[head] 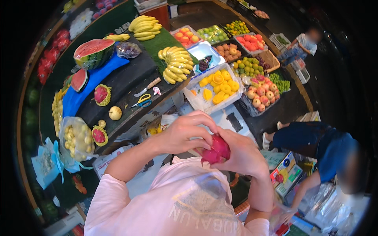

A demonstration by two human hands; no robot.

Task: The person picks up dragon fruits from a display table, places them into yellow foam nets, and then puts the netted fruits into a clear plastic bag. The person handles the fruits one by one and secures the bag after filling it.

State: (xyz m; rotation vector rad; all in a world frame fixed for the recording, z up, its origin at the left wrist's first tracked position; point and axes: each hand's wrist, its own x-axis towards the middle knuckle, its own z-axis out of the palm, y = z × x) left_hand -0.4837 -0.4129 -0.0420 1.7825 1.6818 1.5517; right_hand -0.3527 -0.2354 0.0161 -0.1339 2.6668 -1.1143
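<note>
A pink dragon fruit point(217, 150) is held close in front of my chest. My right hand point(240, 150) is wrapped around its far side, palm against the skin. The fingertips of my left hand point(192, 131) press on its near side and top. On the black counter beyond lie a knife with a wooden handle point(153, 83), scissors with yellow and blue handles point(143, 101), a dragon fruit in a yellow foam net point(102, 95), another netted dragon fruit point(99, 135) and a round pale yellow fruit point(115, 113).
Cut watermelon point(94, 53) and bananas point(177, 63) occupy the counter. A white crate of yellow fruit point(192, 94) and a crate of pomegranates point(262, 96) stand ahead. At the right a person in blue point(327, 147) bends near a scale point(291, 180); another person point(301, 47) is farther off.
</note>
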